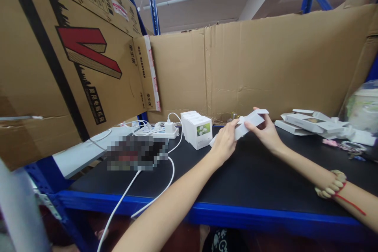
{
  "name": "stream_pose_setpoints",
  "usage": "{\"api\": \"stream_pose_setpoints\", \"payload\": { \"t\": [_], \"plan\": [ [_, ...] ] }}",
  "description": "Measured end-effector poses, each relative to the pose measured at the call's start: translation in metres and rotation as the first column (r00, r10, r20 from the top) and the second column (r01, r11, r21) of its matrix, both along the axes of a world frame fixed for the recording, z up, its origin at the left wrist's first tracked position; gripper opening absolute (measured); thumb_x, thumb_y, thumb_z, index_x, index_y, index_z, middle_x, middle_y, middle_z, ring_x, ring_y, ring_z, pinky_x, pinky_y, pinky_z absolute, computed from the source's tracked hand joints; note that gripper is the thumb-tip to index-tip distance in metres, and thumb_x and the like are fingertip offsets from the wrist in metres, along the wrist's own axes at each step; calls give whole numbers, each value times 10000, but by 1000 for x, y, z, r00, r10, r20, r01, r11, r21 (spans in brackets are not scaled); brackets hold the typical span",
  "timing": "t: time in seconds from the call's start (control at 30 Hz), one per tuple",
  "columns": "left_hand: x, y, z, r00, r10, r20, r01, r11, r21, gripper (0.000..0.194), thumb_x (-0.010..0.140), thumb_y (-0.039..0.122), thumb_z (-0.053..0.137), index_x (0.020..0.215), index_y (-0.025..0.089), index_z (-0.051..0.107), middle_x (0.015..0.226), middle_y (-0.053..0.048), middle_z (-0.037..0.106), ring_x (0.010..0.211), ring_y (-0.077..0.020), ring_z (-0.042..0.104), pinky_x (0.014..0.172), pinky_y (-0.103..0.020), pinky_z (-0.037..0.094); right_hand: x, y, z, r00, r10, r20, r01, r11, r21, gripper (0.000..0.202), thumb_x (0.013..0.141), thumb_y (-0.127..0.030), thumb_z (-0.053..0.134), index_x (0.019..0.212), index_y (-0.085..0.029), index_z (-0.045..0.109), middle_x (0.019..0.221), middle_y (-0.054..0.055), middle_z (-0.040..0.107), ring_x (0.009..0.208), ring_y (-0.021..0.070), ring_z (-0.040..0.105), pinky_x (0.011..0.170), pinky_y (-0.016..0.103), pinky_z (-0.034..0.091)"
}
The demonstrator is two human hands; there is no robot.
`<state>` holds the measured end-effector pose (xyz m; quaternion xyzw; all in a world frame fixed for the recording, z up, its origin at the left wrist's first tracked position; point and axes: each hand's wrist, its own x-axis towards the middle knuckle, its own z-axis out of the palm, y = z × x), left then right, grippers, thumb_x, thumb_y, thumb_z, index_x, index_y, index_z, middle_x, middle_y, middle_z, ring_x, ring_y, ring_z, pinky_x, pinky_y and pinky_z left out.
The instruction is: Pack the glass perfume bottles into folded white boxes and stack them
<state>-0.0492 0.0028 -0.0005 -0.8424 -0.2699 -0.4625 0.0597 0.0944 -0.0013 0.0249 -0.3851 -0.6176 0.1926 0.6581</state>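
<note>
Arms (183, 193) extended, left hand (226, 141) knuckles uppermost, right hand (264, 130) angled inward, each grip holding tilted white carton (255, 117)

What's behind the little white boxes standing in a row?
A brown cardboard wall rises behind the white boxes; anything low down right behind them is covered by the boxes.

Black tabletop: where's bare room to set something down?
Widest: between left forearm and right forearm, behind the blue edge. Smaller: between white cable and left forearm. Crowded: power strip, rear left; white boxes and held carton, rear centre; loose cartons, rear right.
</note>
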Motion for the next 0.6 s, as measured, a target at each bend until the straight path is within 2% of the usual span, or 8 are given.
{"api": "stream_pose_setpoints", "payload": {
  "t": [0.17,0.4,0.53,0.6],
  "plan": [
    [0,-2,0,999,-32,19,33,996,-85,525,765,89,416,1234,206,211,1221,-129,464,1099,-236,496,874,-410,448,-1,-1,-3,992,24,120,-29,999,39,783,596,-586,614,1257,-256,355,1023,83,598,943,256,583,824,454,477],
    [1,-6,3,986,-106,127,119,988,-102,512,793,115,390,1243,182,154,1265,-162,404,1174,-224,434,957,-411,392,-3,0,-16,904,142,404,-134,990,-48,739,684,-621,503,1294,-242,328,1230,123,463,1147,270,447,964,477,357],
    [2,-6,4,960,-45,277,92,983,-157,480,828,176,405,1206,205,111,1226,-153,411,1122,-201,479,919,-399,419,-2,1,-16,920,145,364,-151,988,-13,753,708,-607,490,1315,-252,220,1225,138,429,1098,259,487,934,489,381],
    [4,-5,4,935,5,354,67,979,-190,441,841,212,418,1169,226,124,1176,-127,432,1077,-184,508,886,-383,438,-1,0,-14,928,156,339,-178,983,34,699,729,-577,493,1285,-265,208,1188,125,449,1040,235,523,906,469,411]
  ]
}}
